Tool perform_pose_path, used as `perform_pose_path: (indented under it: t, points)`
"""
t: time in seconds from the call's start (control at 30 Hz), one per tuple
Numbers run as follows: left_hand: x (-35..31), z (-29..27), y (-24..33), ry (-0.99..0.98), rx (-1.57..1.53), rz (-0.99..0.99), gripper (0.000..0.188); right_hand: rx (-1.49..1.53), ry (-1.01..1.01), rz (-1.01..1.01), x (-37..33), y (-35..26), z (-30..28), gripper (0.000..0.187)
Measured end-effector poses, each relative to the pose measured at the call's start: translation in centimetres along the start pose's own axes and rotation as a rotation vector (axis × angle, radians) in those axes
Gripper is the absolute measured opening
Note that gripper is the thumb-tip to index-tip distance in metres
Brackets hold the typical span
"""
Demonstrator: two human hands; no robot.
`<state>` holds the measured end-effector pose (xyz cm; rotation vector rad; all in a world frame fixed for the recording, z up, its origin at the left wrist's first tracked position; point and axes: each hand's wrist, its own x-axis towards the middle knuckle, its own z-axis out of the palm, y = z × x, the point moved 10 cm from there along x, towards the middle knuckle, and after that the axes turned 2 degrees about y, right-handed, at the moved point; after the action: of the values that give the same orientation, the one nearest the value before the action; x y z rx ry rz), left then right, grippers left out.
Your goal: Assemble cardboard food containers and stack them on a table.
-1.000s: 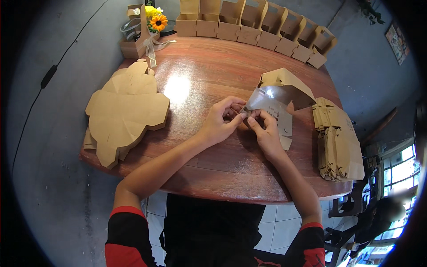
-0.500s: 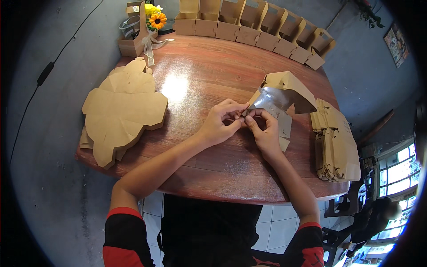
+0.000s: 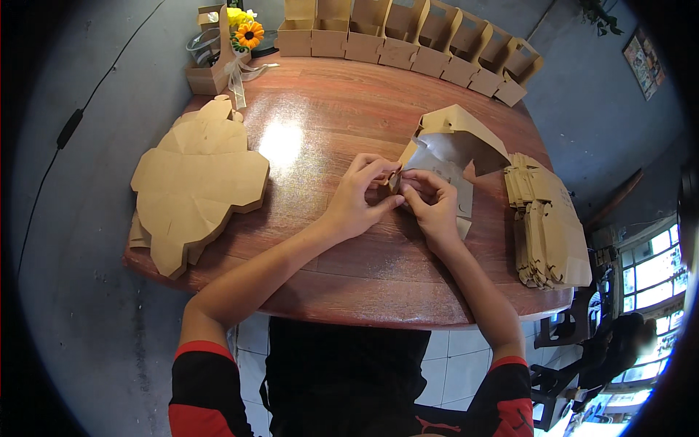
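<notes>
Partly folded box, brown cardboard with a shiny grey inner face, lying right of centre on the table, its far end raised and its flat panel running toward the near side. Small curled flap, at the box's left edge, between the two hands. Left hand, thumb and fingertips closed in on the flap from the left, the other fingers bent. Right hand, thumb and forefinger pinching the same flap from the right, remaining fingers curled; exact fingertip contact partly hidden. Table, reddish wood grain, glossy, with a bright reflection left of centre. Bundle of folded cardboard, brown, near the right edge, just beside the box. Stack of flat cardboard blanks, brown, many-sided, at the left. Row of open boxes, brown, side by side along the far edge. Flower box, far left corner, with an orange flower, yellow blooms and a pale ribbon. Black cable, hanging against the grey wall. Window, at the far right.
</notes>
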<state>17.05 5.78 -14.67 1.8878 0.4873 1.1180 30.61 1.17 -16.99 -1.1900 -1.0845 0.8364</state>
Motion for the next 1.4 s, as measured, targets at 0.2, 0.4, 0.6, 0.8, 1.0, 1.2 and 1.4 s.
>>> perform_pose_path:
  t: [0.2, 0.4, 0.6, 0.8, 1.0, 1.2, 1.4]
  points:
    - [0.1, 0.2, -0.6, -0.017, -0.073, -0.048, 0.043, -0.035, 0.019, 0.010, 0.0, 0.3, -0.3, 0.017]
    - [0.0, -0.2, -0.7, 0.036, -0.105, -0.066, 0.040, -0.418, 0.025, -0.212, -0.3, -2.8, 0.2, 0.020]
    - [0.0, -0.4, -1.0, 0.066, -0.045, -0.089, 0.036, -0.468, -0.006, -0.081, -0.3, -2.0, 0.4, 0.016]
    - [-0.3, -0.9, -0.6, 0.123, 0.067, -0.077, 0.033, -0.522, -0.068, -0.241, -0.6, -4.1, 1.4, 0.019]
    - [0.3, -5.4, -2.5, 0.381, 0.191, -0.184, 0.026, -0.732, 0.127, -0.653, -1.4, -9.5, -0.3, 0.021]
    - [0.5, -10.2, -4.5, 0.584, 0.283, -0.293, 0.026, -0.386, 0.472, -0.223, 1.5, -5.2, -8.2, 0.017]
    - [0.0, -10.8, -4.4, 0.657, 0.237, -0.273, 0.026, -0.102, 0.059, 0.284, 2.4, 0.2, -5.5, 0.046]
